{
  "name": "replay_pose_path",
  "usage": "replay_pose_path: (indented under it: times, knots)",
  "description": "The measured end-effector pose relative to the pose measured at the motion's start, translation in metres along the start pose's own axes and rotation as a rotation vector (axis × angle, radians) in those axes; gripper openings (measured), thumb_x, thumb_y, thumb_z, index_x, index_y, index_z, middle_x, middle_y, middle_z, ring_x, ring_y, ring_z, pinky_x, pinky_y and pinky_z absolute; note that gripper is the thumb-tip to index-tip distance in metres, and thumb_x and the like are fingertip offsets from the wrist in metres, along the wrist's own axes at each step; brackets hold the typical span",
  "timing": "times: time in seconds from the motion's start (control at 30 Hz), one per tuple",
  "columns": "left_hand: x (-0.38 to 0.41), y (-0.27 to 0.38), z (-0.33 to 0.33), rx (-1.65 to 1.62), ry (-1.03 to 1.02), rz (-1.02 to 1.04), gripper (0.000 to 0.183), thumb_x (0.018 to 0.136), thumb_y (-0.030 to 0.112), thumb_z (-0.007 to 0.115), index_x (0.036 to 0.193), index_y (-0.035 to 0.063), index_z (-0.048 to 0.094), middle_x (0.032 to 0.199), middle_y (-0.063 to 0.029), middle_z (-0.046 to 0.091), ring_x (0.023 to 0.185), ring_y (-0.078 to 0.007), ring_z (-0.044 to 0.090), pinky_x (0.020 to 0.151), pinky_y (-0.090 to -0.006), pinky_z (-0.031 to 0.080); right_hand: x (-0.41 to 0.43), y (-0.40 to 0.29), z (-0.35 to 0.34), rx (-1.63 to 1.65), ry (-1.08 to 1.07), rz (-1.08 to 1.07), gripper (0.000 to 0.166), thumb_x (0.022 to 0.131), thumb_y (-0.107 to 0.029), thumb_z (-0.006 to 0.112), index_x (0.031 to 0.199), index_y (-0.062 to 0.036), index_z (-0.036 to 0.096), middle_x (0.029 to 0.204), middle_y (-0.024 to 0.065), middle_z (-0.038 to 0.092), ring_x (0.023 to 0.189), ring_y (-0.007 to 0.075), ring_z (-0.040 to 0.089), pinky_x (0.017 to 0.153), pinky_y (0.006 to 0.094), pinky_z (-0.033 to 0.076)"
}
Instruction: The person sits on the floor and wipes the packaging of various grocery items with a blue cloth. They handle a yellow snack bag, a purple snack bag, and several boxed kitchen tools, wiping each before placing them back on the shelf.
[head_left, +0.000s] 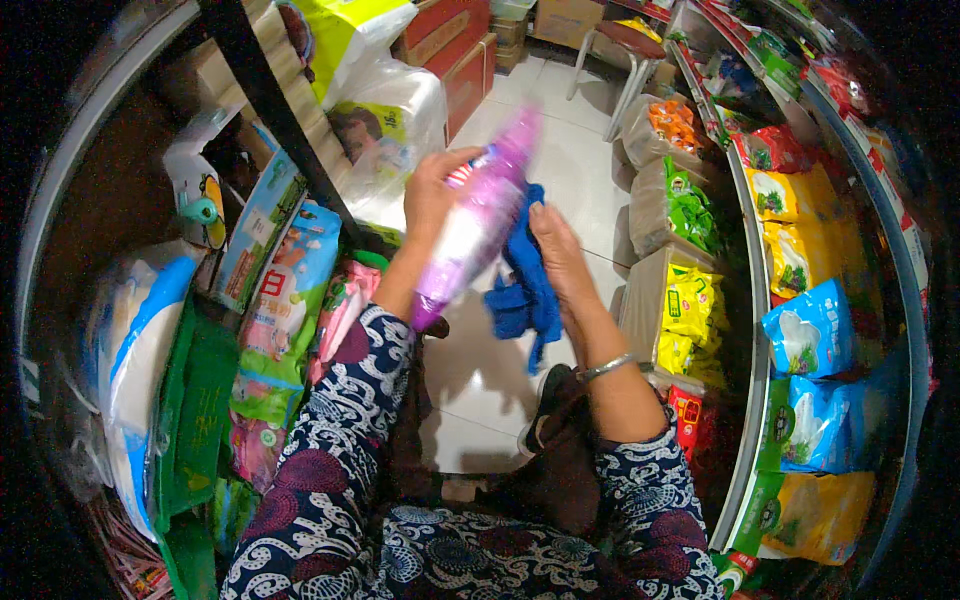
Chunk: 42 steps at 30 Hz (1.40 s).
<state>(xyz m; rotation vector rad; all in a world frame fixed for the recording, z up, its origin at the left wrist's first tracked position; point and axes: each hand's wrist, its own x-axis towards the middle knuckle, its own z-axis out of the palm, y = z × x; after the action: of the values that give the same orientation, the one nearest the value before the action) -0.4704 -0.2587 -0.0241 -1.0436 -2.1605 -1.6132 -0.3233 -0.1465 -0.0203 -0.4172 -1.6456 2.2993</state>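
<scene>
A shiny purple and white plastic package (480, 214), blurred by motion, is held up in my left hand (435, 199), whose fingers grip its left side. My right hand (562, 259) holds a blue cloth (529, 281) that hangs down just right of the package. The far side of the package and part of the cloth's folds are hidden. A metal bangle circles my right wrist. Both hands are above the white tiled floor (465, 375).
Shelves (754, 300) with bagged goods curve along the right, with clear bags of green packets (686, 206) beneath. Bulk packs, a green crate (191, 405) and a blue-and-green bag (285, 300) line the left. A round stool (630, 37) and red boxes (450, 45) stand ahead.
</scene>
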Motion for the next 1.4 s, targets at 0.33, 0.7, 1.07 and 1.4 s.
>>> replay_pose_path:
  times: [0.33,0.7,1.07,1.4]
  knots:
    - [0.000,-0.009,0.007,-0.004,0.273,-0.093,0.014,0.074,0.006,0.067,0.087,0.0034,0.070,0.080,-0.0086,0.065,0.074,-0.0171,0.062,0.070,-0.0290,0.048,0.024,0.083,0.000,0.219,-0.105,0.325,0.053,0.094,-0.048,0.042,0.126,-0.0062,0.051,0.112,0.0110,0.062,0.095,0.0238,0.062,0.085,0.0363,0.050]
    - [0.006,-0.072,-0.002,-0.563,0.413,-0.703,0.027,0.080,0.002,0.058,0.107,-0.0037,0.063,0.091,-0.0080,0.065,0.075,-0.0158,0.061,0.070,-0.0255,0.049,-0.013,0.058,-0.007,-0.810,-0.098,-0.267,0.097,0.065,-0.028,0.076,0.143,-0.0035,0.024,0.114,0.0218,0.054,0.102,0.0345,0.057,0.088,0.0369,0.047]
    - [-0.026,-0.014,0.041,-0.816,0.525,-0.573,0.013,0.086,0.001,0.049,0.096,0.0005,0.057,0.089,-0.0045,0.057,0.078,-0.0126,0.053,0.072,-0.0245,0.044,0.002,0.031,-0.008,-0.924,0.427,-0.564,0.072,0.068,-0.035,0.076,0.130,-0.0142,0.045,0.120,0.0175,0.050,0.100,0.0382,0.057,0.082,0.0429,0.049]
    - [-0.018,0.020,0.028,-0.674,0.357,-0.360,0.023,0.087,0.011,0.053,0.107,-0.0006,0.052,0.089,-0.0052,0.055,0.070,-0.0125,0.056,0.062,-0.0257,0.047,0.018,0.016,-0.043,0.021,0.410,-0.098,0.034,0.087,-0.027,0.057,0.101,0.0035,0.061,0.092,0.0054,0.062,0.081,0.0133,0.057,0.075,0.0261,0.044]
